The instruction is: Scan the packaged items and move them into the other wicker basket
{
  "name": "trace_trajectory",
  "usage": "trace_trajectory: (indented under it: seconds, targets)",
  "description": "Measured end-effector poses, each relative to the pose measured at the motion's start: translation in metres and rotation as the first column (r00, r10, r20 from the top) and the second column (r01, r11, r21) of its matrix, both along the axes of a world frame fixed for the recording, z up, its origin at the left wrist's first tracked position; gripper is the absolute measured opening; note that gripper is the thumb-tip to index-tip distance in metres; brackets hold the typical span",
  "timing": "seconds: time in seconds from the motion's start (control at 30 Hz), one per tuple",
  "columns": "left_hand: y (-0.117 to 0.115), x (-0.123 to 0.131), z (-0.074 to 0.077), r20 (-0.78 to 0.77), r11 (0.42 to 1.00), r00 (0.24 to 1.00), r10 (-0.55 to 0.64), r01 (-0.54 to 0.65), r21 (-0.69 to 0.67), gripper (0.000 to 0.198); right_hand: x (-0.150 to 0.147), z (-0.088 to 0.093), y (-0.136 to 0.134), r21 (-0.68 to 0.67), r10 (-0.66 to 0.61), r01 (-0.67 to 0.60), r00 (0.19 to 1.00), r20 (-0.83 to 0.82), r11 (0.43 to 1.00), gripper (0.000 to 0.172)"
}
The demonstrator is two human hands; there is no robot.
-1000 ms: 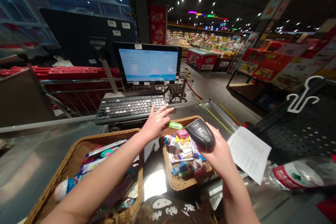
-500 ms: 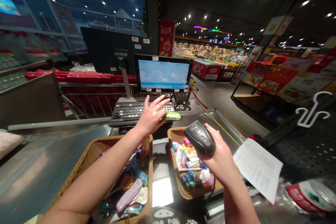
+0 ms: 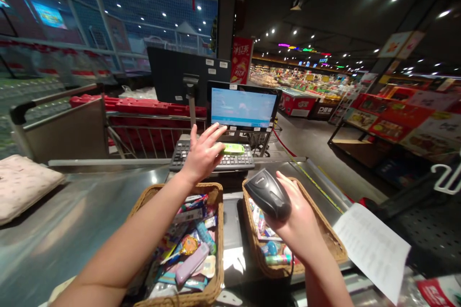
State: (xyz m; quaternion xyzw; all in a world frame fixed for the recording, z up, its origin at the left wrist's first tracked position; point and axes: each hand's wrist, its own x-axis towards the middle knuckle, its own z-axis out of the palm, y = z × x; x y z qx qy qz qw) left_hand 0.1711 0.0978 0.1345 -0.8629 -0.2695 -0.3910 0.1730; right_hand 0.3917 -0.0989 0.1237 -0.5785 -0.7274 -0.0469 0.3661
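Fingers (image 3: 215,131) of left hand (image 3: 201,156), spread, pinch a small lime-green packet (image 3: 233,148), now raised over black keyboard (image 3: 242,160); right hand (image 3: 296,223) clasps black scanner (image 3: 268,194).

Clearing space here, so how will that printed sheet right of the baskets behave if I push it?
Likely floppy and very light: the sheet is one thin page. Nothing seems to rest on it, so a push would probably slide it. Its edges look free, so it may buckle first.

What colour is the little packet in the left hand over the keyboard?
The packet is lime green; the head view shows it best.
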Motion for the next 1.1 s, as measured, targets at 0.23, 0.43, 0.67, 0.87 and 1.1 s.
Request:
trace_trajectory:
  seconds: [0.23, 0.43, 0.67, 0.87, 1.1]
  targets:
    - [-0.002, -0.012, -0.003, 0.004, 1.000, 1.000, 0.013, -0.013, -0.013, 0.009, -0.003, -0.010, -0.003, -0.059, 0.024, -0.022, 0.999, 0.034, 0.998, 0.052]
    - [-0.007, -0.020, -0.005, -0.009, 0.999, 0.999, 0.034, -0.034, -0.025, 0.008, -0.013, -0.012, -0.007, -0.067, 0.001, -0.002, 1.000, -0.009, 0.998, 0.047]
    - [-0.015, -0.036, -0.017, -0.035, 0.996, 0.999, 0.033, -0.036, -0.085, 0.010, -0.023, -0.018, -0.010, -0.143, 0.015, -0.015, 1.000, 0.001, 0.990, 0.047]
    - [-0.024, -0.055, -0.038, -0.101, 0.987, 0.995, 0.028, -0.044, -0.152, 0.009, -0.030, -0.025, -0.008, -0.159, 0.028, -0.030, 0.999, -0.017, 0.987, 0.047]
    - [-0.040, -0.076, -0.067, -0.167, 0.962, 0.986, 0.019, -0.064, -0.267, 0.007, -0.041, -0.029, -0.005, -0.178, 0.065, -0.067, 0.998, -0.014, 0.982, 0.041]
